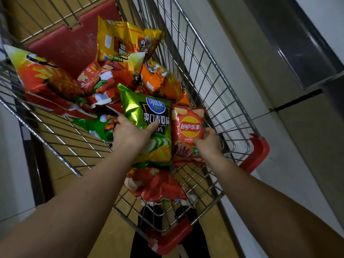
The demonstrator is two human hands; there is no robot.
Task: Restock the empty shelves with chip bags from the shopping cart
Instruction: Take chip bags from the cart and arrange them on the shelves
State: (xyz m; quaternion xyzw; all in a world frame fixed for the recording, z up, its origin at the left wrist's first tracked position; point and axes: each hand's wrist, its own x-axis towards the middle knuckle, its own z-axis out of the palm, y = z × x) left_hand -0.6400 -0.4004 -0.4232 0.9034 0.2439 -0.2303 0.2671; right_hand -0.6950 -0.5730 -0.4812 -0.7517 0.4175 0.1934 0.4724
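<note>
A green Copico cucumber-flavour chip bag (149,123), marked "可比克 copico" on a blue oval and "爽口青瓜味" in white characters on a black panel, is gripped by the left hand (130,134) inside a wire shopping cart (219,84); the thumb is laid across the bag's front and the fingers are hidden behind its left edge. Immediately to the right of the green bag, edge to edge with it, a red Lay's chip bag (188,135), lettered "Lay's乐事" on its yellow-and-red roundel, is held at its right edge by the right hand (209,143), whose fingers are curled onto the packet. Both bags are shown face-up to the camera, their long axes running from the cart's near end toward its far end, with the top seals pointed away from the person. A red bag (154,185) with illegible print is seen just below the green bag, at the cart's near end. Beyond the green bag, further into the cart, a yellow bag (122,40), an orange bag (162,82), a red bag with a cartoon figure (108,79) and a large red-and-green bag (44,77) are piled; their writing cannot be read. The cart's red plastic corner bumper (258,151) is seen right of the Lay's bag.
</note>
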